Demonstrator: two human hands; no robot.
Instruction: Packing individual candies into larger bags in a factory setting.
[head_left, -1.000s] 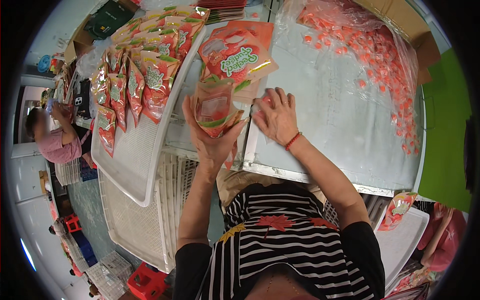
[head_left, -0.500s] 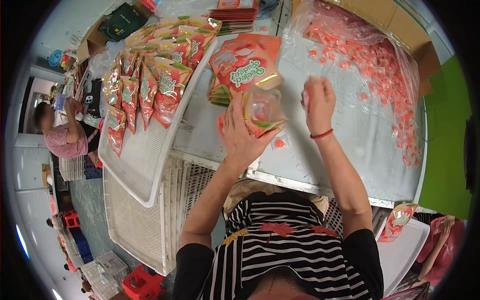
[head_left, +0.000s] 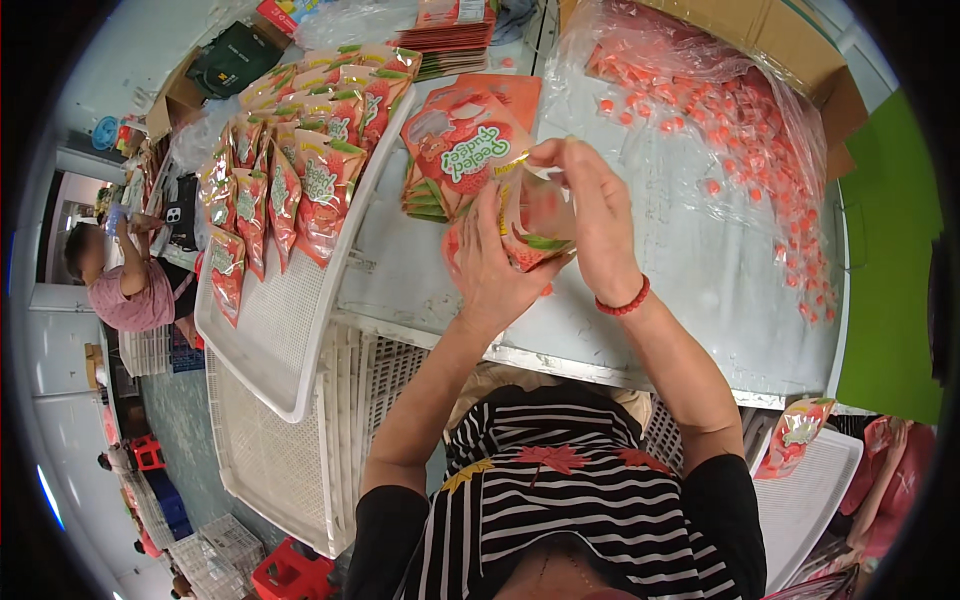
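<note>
pouch (head_left: 535, 215) half hidden by right hand (head_left: 600, 225), left hand (head_left: 490, 270)

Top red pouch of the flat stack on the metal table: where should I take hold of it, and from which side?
Pinch the top red printed pouch by its near right corner, coming from the person's side. It lies flat on the stack with that corner free, beside the left hand.

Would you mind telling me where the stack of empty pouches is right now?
In the head view, the stack of empty pouches lies on the metal table, just beyond the left hand, right of the white tray.
</note>
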